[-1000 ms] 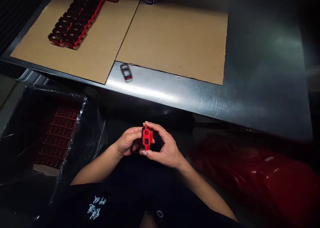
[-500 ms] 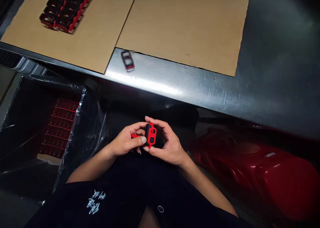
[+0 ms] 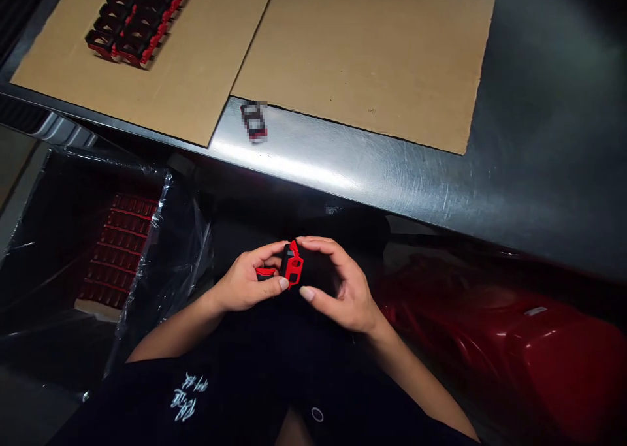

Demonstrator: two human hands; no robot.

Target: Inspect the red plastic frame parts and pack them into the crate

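Note:
In front of my body, my left hand [image 3: 249,279] grips a small red-and-black plastic part [image 3: 293,268] between thumb and fingers. Its red face, with cut-out holes, points to the right. Another red bit of it shows between the left fingers; how the pieces join is hidden. My right hand [image 3: 340,279] is beside the part, thumb and fingers spread apart. Its fingertips are close to the part's top; whether they touch it I cannot tell. On the cardboard at the upper left stand rows of similar red-and-black parts [image 3: 132,31].
A metal table [image 3: 343,162] bears two cardboard sheets [image 3: 372,54]. A pixelated object [image 3: 254,121] lies near its front edge. At left, a plastic-lined bin [image 3: 169,191] contains rows of red parts [image 3: 115,250]. A glossy red plastic form [image 3: 553,335] sits at lower right.
My right thumb and fingers have spread and the hand has drawn slightly right of the part. The left hand still grips it, with the part tilted a little. The whole view has shifted slightly.

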